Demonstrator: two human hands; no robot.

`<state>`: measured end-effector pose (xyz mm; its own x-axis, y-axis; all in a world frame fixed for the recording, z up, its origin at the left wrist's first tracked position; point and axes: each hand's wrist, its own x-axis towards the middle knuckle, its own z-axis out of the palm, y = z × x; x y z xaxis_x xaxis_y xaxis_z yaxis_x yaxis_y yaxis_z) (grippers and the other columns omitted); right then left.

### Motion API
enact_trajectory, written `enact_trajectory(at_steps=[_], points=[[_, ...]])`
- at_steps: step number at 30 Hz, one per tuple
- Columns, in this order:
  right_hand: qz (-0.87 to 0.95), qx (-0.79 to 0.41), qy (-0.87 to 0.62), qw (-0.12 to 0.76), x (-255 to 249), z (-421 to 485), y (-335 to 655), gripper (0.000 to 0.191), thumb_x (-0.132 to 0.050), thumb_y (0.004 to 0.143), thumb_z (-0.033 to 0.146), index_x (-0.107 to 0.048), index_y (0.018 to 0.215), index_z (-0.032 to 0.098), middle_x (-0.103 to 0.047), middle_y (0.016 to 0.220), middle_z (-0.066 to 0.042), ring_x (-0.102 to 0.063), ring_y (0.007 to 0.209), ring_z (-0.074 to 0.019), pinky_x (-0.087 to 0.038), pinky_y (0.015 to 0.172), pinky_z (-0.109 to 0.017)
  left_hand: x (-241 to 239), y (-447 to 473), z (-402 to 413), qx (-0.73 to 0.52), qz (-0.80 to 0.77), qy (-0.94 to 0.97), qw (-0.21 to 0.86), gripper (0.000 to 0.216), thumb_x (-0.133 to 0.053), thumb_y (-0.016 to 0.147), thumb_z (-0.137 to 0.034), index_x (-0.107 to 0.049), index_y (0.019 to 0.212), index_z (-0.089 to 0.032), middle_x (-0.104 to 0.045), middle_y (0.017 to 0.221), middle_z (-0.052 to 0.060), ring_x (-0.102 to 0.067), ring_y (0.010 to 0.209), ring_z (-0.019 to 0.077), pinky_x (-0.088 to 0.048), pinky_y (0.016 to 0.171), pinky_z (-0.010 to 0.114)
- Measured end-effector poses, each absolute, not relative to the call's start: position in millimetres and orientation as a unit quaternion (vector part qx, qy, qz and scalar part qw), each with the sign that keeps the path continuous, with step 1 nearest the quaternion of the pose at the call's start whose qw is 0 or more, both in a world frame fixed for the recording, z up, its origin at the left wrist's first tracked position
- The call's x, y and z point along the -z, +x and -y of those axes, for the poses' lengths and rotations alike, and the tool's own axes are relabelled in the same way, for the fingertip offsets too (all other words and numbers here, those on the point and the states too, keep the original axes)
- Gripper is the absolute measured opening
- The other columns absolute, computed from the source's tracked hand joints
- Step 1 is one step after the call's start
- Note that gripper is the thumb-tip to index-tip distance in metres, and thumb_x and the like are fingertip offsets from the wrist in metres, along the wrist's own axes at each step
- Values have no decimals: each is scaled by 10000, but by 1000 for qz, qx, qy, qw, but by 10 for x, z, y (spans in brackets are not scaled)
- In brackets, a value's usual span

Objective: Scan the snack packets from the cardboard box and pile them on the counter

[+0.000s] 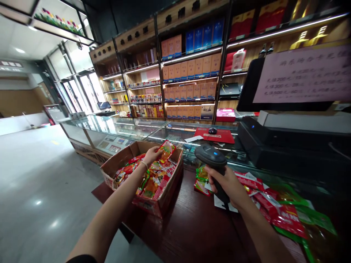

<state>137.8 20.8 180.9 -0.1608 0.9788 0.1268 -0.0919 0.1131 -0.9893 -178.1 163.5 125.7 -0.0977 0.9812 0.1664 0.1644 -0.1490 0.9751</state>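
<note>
My left hand (pixel 151 155) reaches into an open cardboard box (pixel 117 163) and is closed on a red and orange snack packet (pixel 166 150), lifted just above the pile of similar packets (pixel 153 180) inside. My right hand (pixel 226 184) is wrapped round the handle of a black barcode scanner (pixel 211 157), whose head points toward the box. Below the scanner lie green and red packets (pixel 201 179) on the dark wooden counter (pixel 192 230).
More red and green packets (pixel 282 212) are spread over the counter at right. A black till with a screen (pixel 274 142) and a paper notice (pixel 304 75) stands behind. Glass display cases (pixel 115 128) and shelves of boxed goods (pixel 189 76) line the back; open floor (pixel 41 182) lies left.
</note>
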Motion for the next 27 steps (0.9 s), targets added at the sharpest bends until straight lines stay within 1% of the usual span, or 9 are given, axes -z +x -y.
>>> enact_trajectory(at_steps=[4, 9, 14, 18, 20, 22, 25, 26, 27], points=[[553, -520, -413, 503, -1794, -211, 1389, 375, -689, 755, 483, -481, 653, 188, -488, 470, 52, -456, 343, -75, -353, 351, -192, -1349, -1690, -1577, -568, -461, 495, 469, 377, -765, 598, -264, -653, 939, -148, -668, 753, 24, -600, 599, 117, -482, 588, 235], [566, -513, -428, 484, -1740, -236, 1390, 376, -675, 761, 494, -475, 669, 190, -486, 457, 57, -453, 339, -75, -350, 354, -193, -1420, -1671, -1537, -595, -420, 446, 520, 334, -702, 623, -190, -616, 942, -144, -627, 740, 5, -568, 588, 87, -457, 556, 201], [580, -502, -438, 468, -1662, -269, 1364, 376, -661, 766, 509, -471, 690, 194, -512, 480, 49, -463, 348, -83, -353, 356, -200, -1401, -1665, -1545, -609, -423, 421, 522, 257, -619, 601, -92, -574, 851, -134, -576, 661, -15, -518, 541, 67, -435, 537, 179], [590, -503, -444, 449, -1663, -258, 1351, 376, -656, 770, 507, -476, 674, 191, -498, 463, 51, -453, 341, -80, -339, 360, -201, -1414, -1622, -1574, -628, -434, 385, 519, 283, -582, 614, -76, -531, 880, -160, -525, 621, -41, -475, 485, 58, -383, 473, 159], [590, -502, -452, 443, -1667, -253, 1352, 377, -653, 773, 507, -481, 670, 188, -498, 466, 51, -447, 339, -74, -331, 362, -197, -1448, -1618, -1572, -622, -434, 355, 546, 266, -611, 661, -141, -506, 903, -181, -499, 617, -51, -447, 455, 56, -327, 419, 148], [595, -495, -458, 437, -1657, -261, 1359, 385, -645, 783, 508, -481, 651, 186, -492, 459, 50, -445, 342, -72, -329, 370, -196, -1493, -1638, -1552, -593, -417, 342, 597, 242, -645, 723, -302, -491, 871, -188, -477, 619, -50, -408, 430, 51, -258, 375, 142], [605, -491, -456, 430, -1622, -289, 1369, 410, -630, 796, 516, -473, 612, 184, -483, 454, 46, -455, 352, -75, -331, 382, -197, -1557, -1690, -1511, -546, -360, 327, 682, 464, -634, 714, -610, -467, 766, -181, -454, 615, -44, -378, 422, 46, -219, 350, 140], [605, -493, -454, 430, -1612, -298, 1372, 413, -629, 796, 518, -473, 609, 184, -484, 460, 45, -459, 355, -76, -331, 384, -198, -1570, -1706, -1501, -542, -343, 315, 699, 507, -635, 694, -653, -461, 744, -180, -447, 608, -47, -379, 423, 46, -222, 347, 139], [604, -494, -453, 431, -1606, -305, 1373, 412, -630, 794, 519, -474, 610, 185, -485, 467, 46, -461, 357, -77, -331, 385, -198, -1578, -1720, -1494, -545, -336, 301, 706, 509, -653, 685, -647, -460, 730, -178, -442, 597, -50, -385, 422, 45, -225, 344, 138]])
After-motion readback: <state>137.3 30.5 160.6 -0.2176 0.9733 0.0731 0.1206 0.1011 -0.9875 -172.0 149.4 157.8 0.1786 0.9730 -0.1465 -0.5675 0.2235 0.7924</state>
